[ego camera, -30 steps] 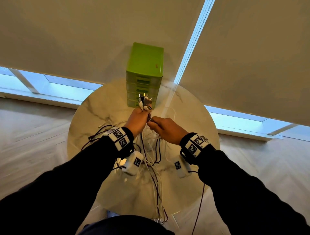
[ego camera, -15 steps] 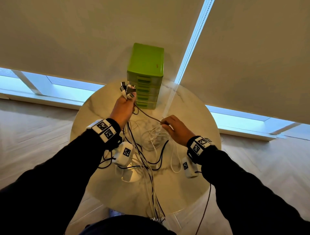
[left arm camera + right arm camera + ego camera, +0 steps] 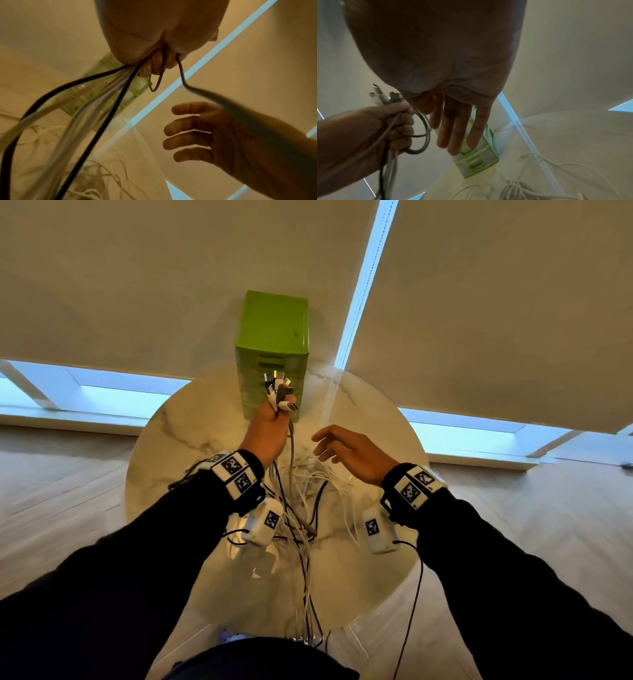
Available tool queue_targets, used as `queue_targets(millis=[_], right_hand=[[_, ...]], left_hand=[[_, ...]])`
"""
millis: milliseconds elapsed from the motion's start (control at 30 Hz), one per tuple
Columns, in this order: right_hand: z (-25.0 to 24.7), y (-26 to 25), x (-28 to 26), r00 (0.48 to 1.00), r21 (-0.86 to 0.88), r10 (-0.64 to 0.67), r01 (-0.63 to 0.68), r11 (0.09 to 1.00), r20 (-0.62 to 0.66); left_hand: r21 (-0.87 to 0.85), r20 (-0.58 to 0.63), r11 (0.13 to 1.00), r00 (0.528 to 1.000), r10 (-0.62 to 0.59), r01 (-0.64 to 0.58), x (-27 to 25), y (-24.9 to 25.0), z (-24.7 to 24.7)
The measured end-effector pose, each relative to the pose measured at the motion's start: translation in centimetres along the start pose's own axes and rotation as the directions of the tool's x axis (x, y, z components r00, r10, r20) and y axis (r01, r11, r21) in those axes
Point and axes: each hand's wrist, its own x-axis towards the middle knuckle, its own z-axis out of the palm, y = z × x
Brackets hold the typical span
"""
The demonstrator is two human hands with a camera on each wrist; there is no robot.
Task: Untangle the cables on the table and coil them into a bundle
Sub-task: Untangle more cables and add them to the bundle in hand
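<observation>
Behind: green drawer unit (image 3: 272, 350). Left hand (image 3: 269, 426) grips cables (image 3: 298, 508); right hand (image 3: 352, 451) spread, probably empty.

Two hands: the left hand (image 3: 269, 426) and the right hand (image 3: 352, 451). One round marble surface (image 3: 178, 436). One green drawer unit (image 3: 274, 337), with four drawer fronts showing in the head view. One tangle of cables (image 3: 301, 508), black, white and grey; the strands overlap too much to count. About six plug ends (image 3: 279, 392) stand bunched together. Two white wrist camera units, one (image 3: 262, 523) under each wrist (image 3: 378, 530).
</observation>
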Motion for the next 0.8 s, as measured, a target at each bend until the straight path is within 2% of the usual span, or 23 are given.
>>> queue_targets(millis=[133, 267, 367, 433, 500, 567, 667, 733, 800], right_hand=[[-0.4, -0.2, -3.3, 0.997, 0.011, 0.071, -0.071, 0.997, -0.007], [-0.5, 1.6, -6.7, 0.972, 0.058, 0.073, -0.062, 0.996, -0.223], [-1.4, 3.1, -10.0, 0.929, 0.074, 0.114, -0.094, 0.993, -0.353], [-2.4, 3.8, -12.1, 0.917, 0.104, 0.13, -0.097, 0.99, -0.377], [-3.6, 4.9, -14.4, 0.894, 0.081, 0.15, -0.127, 0.989, -0.422], [-4.9, 6.6, -16.8, 0.86, 0.028, 0.204, -0.217, 0.976, -0.467], [-6.5, 10.4, -20.6, 0.814, -0.065, 0.338, -0.414, 0.908, -0.472], [-6.7, 13.1, -23.2, 0.773, -0.085, 0.478, -0.557, 0.826, -0.417], [-6.0, 15.7, -25.5, 0.706, -0.135, 0.632, -0.694, 0.707, -0.319]], left_hand=[[0.004, 0.141, 0.999, 0.989, 0.041, -0.042, -1.3, 0.7, 4.8], [-0.035, 0.334, 0.999, 0.942, -0.026, 0.04, -3.4, 1.6, 10.0], [-0.02, 0.439, 1.0, 0.898, 0.03, -0.024, -5.0, 2.4, 13.3], [-0.015, 0.491, 0.996, 0.867, 0.082, -0.086, -5.7, 3.1, 14.6], [0.003, 0.523, 0.996, 0.849, 0.072, -0.087, -6.2, 3.2, 16.0], [0.009, 0.526, 1.0, 0.85, 0.014, -0.021, -6.3, 3.0, 17.2], [-0.083, 0.541, 0.985, 0.837, -0.084, 0.153, -6.9, 3.1, 18.6], [-0.103, 0.579, 0.971, 0.807, -0.119, 0.217, -7.5, 3.5, 19.3], [-0.085, 0.636, 0.97, 0.762, -0.124, 0.228, -8.1, 3.6, 19.9]])
